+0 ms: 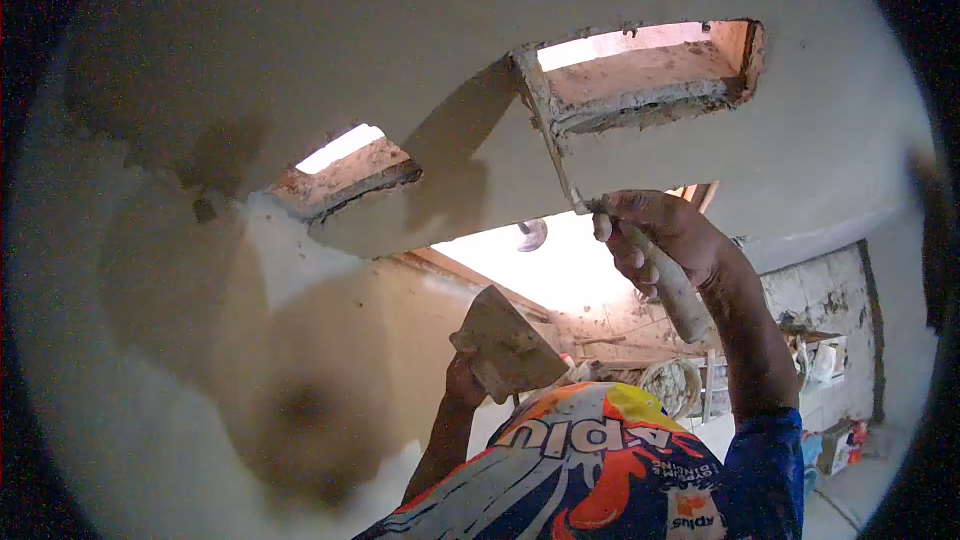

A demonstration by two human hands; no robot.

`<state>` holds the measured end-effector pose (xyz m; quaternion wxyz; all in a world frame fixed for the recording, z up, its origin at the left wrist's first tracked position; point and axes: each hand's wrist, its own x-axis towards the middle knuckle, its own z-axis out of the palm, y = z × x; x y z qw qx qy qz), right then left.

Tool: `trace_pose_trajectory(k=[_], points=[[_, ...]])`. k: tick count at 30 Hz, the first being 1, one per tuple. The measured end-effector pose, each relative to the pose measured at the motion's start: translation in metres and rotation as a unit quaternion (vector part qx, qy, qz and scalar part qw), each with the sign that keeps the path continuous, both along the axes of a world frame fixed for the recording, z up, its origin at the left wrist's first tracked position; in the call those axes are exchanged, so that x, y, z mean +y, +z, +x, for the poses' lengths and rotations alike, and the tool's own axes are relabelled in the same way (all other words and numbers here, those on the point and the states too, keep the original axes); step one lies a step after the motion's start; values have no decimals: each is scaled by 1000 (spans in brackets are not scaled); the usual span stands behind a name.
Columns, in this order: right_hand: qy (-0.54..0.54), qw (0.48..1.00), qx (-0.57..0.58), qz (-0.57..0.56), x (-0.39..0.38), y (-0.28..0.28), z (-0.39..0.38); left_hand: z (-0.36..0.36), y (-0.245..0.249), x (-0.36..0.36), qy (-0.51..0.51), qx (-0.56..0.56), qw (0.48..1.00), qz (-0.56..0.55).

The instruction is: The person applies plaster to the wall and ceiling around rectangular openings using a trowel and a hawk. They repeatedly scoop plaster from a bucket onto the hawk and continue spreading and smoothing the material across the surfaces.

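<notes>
My right hand (660,240) is closed around the pale, plaster-smeared handle (682,305) of a trowel. Its long thin blade (548,135) appears edge-on, against the plastered wall beside the left end of a recessed opening (640,80). Lower down, my left hand (463,380) grips a flat, squarish plate (508,348) with grey smears on its face, tilted in front of my chest. How the fingers wrap behind the plate is partly hidden.
A smaller opening (350,175) sits to the left in the wall (420,0), near darker damp-looking patches. Below is a bright gap with a round lamp (531,233). Behind my right arm are a coil (670,387), tiled wall (820,290) and cluttered items.
</notes>
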<state>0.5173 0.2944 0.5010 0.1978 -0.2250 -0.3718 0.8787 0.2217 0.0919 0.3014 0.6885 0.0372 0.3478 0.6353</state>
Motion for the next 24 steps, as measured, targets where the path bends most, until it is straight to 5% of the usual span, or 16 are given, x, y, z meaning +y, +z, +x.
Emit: trace_pose_trajectory(k=[7,9,10,11,12,13,14,15,16,17,19,21,23,24], points=[[-2,1000,14,-19,-13,-39,12,-10,4,1,2,17,1000,-7],[-96,968,-167,162,-23,-43,18,-12,8,-1,1,16,1000,18],[-137,826,-194,511,-20,-49,24,-18,1,-4,18,17,1000,12],[-115,881,-305,342,-27,-26,30,-22,-4,-9,35,17,999,5],[-116,826,-353,423,-24,-32,37,-19,5,-12,40,9,999,2],[-115,761,-395,502,-19,-38,49,-17,16,-15,-24,276,960,-26],[-150,638,-398,642,-16,-35,55,-16,22,-15,-88,521,848,-52],[-179,492,-384,761,-12,-29,60,-19,19,-15,-83,511,854,-52],[-134,456,-470,744,-8,-21,64,-20,13,-16,-28,379,925,-12],[-122,450,-472,749,-8,-12,63,-21,9,-16,30,236,971,27],[-218,494,-489,685,-12,4,58,-23,9,-13,26,212,976,-47],[-210,491,-501,681,-5,-5,60,-29,-12,-13,54,-7,998,27],[-231,389,-506,734,4,-14,58,-26,-17,-10,47,42,997,47],[-227,387,-507,736,10,-16,58,-25,-14,-11,41,-3,998,56]])
